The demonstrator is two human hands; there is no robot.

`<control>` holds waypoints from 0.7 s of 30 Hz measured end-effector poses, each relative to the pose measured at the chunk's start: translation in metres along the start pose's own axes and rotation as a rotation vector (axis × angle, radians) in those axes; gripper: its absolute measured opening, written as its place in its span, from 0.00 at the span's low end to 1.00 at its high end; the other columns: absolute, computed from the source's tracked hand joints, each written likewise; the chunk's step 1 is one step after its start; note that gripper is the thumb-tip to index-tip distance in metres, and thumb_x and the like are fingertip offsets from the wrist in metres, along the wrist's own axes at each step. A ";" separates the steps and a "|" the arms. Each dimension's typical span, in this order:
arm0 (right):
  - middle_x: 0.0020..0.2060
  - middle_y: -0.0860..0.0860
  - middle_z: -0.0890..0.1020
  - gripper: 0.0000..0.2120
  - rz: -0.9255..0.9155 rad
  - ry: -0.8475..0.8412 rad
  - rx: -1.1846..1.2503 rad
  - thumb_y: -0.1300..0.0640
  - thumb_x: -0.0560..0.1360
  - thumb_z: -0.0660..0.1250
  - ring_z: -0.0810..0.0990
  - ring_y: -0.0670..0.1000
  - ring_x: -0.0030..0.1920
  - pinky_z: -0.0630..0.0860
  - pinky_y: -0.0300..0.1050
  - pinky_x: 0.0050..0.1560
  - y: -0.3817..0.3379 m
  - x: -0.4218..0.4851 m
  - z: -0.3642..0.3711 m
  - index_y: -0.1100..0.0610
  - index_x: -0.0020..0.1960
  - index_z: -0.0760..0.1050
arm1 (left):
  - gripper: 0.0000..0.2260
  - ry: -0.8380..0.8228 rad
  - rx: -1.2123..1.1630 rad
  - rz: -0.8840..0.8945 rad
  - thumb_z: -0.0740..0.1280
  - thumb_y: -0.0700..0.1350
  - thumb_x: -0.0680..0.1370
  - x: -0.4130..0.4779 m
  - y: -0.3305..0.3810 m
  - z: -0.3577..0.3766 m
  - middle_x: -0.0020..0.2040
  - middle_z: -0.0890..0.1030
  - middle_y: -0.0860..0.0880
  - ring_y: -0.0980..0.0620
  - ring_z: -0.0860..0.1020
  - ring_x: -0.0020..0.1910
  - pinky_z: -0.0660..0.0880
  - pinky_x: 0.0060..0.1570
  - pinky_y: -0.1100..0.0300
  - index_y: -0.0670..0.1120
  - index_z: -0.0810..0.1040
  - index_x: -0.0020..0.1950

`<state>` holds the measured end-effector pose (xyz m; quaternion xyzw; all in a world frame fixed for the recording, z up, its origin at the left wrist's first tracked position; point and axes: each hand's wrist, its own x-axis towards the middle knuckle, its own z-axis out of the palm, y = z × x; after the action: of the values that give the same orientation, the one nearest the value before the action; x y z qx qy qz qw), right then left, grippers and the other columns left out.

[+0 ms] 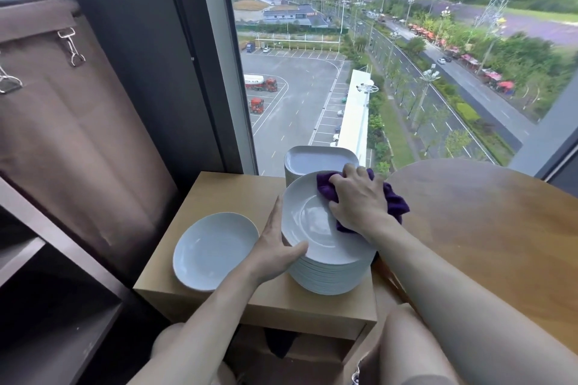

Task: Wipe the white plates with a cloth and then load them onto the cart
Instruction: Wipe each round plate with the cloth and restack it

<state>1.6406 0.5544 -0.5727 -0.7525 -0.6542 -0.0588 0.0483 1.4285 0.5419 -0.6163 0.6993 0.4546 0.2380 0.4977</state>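
A tall stack of round white plates (331, 272) stands on a small wooden side table (219, 194). The top plate (309, 219) is tilted up slightly. My left hand (275, 247) holds its left rim, thumb over the near edge and fingers straight along the side. With my right hand (356, 197) I press a purple cloth (395, 203) onto the plate's right half. A single white plate (212, 250) lies flat to the left of the stack. Behind the stack stands a stack of square white plates (316, 159).
A round wooden table (488, 216) stands to the right, touching the side table. A dark cart with shelves (47, 259) and a brown fabric cover (78, 134) with metal clips is at the left. A floor-to-ceiling window is right behind the tables.
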 end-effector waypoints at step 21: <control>0.60 0.42 0.74 0.16 -0.484 -0.467 0.313 0.50 0.80 0.64 0.69 0.49 0.65 0.63 0.57 0.66 -0.007 -0.040 -0.018 0.41 0.67 0.78 | 0.59 -0.070 0.018 -0.027 0.84 0.53 0.67 0.002 -0.007 -0.015 0.83 0.56 0.62 0.61 0.58 0.80 0.58 0.80 0.57 0.61 0.45 0.84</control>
<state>1.6279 0.5134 -0.5607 -0.5527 -0.8076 0.2057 -0.0031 1.4148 0.5516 -0.6176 0.7052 0.4486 0.2027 0.5102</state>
